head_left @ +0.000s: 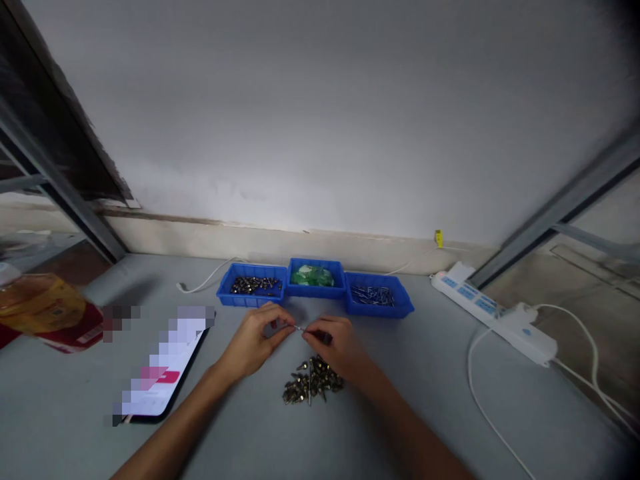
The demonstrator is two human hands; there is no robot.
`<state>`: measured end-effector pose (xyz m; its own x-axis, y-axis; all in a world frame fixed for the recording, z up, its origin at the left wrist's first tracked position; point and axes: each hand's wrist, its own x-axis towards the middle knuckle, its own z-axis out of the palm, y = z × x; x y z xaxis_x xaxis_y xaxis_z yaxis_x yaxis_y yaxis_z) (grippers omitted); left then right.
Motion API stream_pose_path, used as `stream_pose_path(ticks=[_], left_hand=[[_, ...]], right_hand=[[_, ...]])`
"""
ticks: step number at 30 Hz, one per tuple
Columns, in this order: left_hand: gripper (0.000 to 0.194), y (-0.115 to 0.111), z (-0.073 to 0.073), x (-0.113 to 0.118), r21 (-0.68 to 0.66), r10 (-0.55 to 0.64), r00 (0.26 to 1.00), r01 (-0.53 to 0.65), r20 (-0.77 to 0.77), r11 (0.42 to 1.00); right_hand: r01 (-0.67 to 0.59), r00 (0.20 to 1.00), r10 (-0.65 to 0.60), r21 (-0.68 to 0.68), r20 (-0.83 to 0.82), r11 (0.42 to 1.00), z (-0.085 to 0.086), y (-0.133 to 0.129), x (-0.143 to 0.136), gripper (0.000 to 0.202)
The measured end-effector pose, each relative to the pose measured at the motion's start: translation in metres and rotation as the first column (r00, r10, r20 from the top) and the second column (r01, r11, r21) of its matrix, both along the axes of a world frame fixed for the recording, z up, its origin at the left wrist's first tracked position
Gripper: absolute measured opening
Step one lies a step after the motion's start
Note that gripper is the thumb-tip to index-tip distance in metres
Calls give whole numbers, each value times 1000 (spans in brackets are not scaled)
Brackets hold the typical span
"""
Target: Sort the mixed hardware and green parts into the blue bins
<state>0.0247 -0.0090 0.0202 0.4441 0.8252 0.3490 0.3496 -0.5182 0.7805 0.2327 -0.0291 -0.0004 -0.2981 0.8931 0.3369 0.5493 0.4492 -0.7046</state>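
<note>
Centrally, small metal piece (pixel 299 328): bridging the fingertips of both hands, above the counter (pixel 425 380); its detail is too fine for me to tell.
Left hand (pixel 256 341): fingers narrow, pinching one end.
Right hand (pixel 340 343): fingers likewise pinched, at the opposite end.
Loose pile (pixel 316 383): metal parts heaped on the near side of the hands.
Likely fault: so slight a grip could, I judge, slip and drop the piece among the pile.
Second fault: a low sweep of my right wrist could scatter those parts.
Far limit: left blue tray (pixel 250 301), middle blue tray (pixel 315 291) and right blue tray (pixel 380 311) bound forward reach.
Left limit: phone (pixel 157 390), beside the forearm.
Right room: bare counter up to the white cable (pixel 471 373).
</note>
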Motion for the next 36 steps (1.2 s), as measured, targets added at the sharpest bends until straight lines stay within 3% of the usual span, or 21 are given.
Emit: stream_pose_path(ticks=[4, 8, 10, 12, 14, 15, 16, 18, 20, 22, 29, 36], left_hand=[[8, -2, 1, 1, -47, 13, 999, -11, 38, 999], [13, -4, 1, 2, -82, -10, 1000, 11, 10, 997], [23, -6, 1, 2, -88, -52, 998, 49, -37, 995], [31, -8, 1, 2, -95, -98, 991, 90, -90, 991], [28, -11, 1, 1, -104, -184, 970, 169, -157, 980], [27, -12, 1, 0, -115, -239, 951, 220, -198, 969], [27, -13, 1, -1, -131, -291, 926, 266, -239, 955], [37, -14, 0, -3, -164, -365, 877, 329, -313, 930], [48, -15, -1, -5, -182, -400, 843, 357, -359, 916], [51, -14, -2, -5, -168, -401, 835, 364, -376, 916], [25, -14, 0, -5, -186, -375, 844, 327, -383, 927], [11, -4, -9, -6, -185, -329, 885, 281, -330, 942]], right_hand=[[-12, 1000, 12, 32, 4, 999, 0, -1, -1, 18], [138, 949, -148, -54, -277, 989, 0, 4, 4, 22], [236, 805, -294, -177, -515, 955, 1, 9, 8, 28], [314, 583, -440, -310, -683, 897, 4, 14, 11, 37], [338, 426, -542, -428, -724, 838, 6, 17, 13, 44], [321, 405, -574, -478, -711, 818, 6, 17, 13, 46], [285, 435, -585, -511, -685, 811, 6, 17, 12, 47], [191, 575, -531, -529, -623, 827, 4, 15, 8, 46], [114, 701, -433, -510, -567, 853, 2, 12, 4, 42], [75, 770, -360, -486, -527, 871, 1, 10, 1, 36], [82, 896, -236, -382, -377, 921, 1, 9, 4, 25], [59, 961, -118, -235, -248, 970, -2, 7, 3, 22]])
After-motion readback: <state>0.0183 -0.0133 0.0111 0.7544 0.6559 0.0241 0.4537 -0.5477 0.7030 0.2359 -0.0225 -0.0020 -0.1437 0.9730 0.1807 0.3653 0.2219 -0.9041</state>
